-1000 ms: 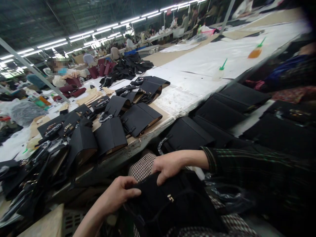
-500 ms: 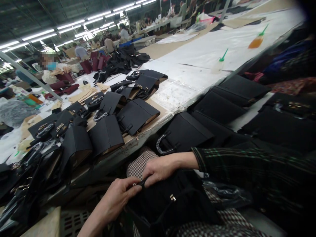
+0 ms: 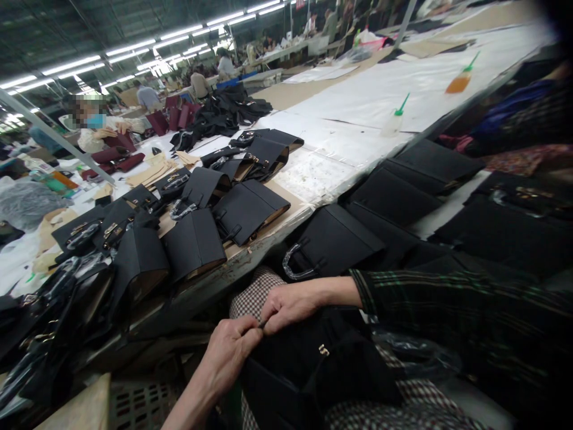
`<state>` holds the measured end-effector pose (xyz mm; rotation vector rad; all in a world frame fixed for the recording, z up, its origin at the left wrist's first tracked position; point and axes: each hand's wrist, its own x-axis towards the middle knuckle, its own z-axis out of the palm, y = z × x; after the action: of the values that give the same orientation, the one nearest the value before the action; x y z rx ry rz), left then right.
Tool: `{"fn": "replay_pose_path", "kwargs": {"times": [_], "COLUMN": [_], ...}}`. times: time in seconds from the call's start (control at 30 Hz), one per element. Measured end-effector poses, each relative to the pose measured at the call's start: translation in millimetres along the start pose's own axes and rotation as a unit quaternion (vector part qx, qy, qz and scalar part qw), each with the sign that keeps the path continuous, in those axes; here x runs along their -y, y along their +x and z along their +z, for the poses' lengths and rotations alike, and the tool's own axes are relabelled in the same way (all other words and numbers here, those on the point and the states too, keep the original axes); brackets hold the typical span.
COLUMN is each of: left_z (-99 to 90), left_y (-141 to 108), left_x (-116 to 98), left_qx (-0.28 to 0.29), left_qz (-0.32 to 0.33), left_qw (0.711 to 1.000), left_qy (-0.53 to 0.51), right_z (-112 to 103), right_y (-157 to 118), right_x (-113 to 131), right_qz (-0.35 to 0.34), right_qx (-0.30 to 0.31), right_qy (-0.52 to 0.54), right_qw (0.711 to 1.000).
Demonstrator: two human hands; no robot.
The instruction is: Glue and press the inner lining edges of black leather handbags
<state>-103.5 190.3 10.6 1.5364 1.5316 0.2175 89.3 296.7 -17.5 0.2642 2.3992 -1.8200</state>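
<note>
Your left hand (image 3: 235, 345) and right hand (image 3: 289, 306) meet, thumbs and fingers pinched closed on the upper edge of the black bag (image 3: 286, 364) in your lap. The bag, dark and smooth-sided, bears a small shiny gold-toned fitting (image 3: 323, 350) and lies over finely checked cloth (image 3: 253, 292); on the worktable (image 3: 308, 176), boxy black bags (image 3: 194, 245) show tan interiors and plastic-wrapped handles (image 3: 290, 263) curve beside the table's edge.

Pinched part of black bag (image 3: 289, 365) hidden by left hand (image 3: 235, 346) and right hand (image 3: 289, 306), left forearm (image 3: 196, 397) cut off at bottom
</note>
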Motion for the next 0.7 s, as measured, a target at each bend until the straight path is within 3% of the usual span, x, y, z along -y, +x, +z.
{"fn": "replay_pose_path", "kwargs": {"times": [0.13, 0.23, 0.37, 0.7], "left_z": [-13.5, -25.3, -33.4, -27.0], "left_y": [-2, -1, 0, -5], "left_x": [-14, -19, -9, 6], "left_qx": [0.037, 0.058, 0.116, 0.131], "left_qz": [0.01, 0.005, -0.035, -0.03], "left_qw": [0.998, 0.993, 0.99, 0.991], "left_qy": [0.054, 0.104, 0.075, 0.014], "right_z": [-2, 0, 0, -2], "right_y": [7, 14, 9, -70], "right_x": [5, 9, 9, -7], "right_qz": [0.048, 0.062, 0.099, 0.137], "right_qx": [0.065, 0.059, 0.056, 0.007], "right_qy": [-0.037, -0.092, -0.095, -0.021], "right_qw": [0.996, 0.992, 0.989, 0.99]}}
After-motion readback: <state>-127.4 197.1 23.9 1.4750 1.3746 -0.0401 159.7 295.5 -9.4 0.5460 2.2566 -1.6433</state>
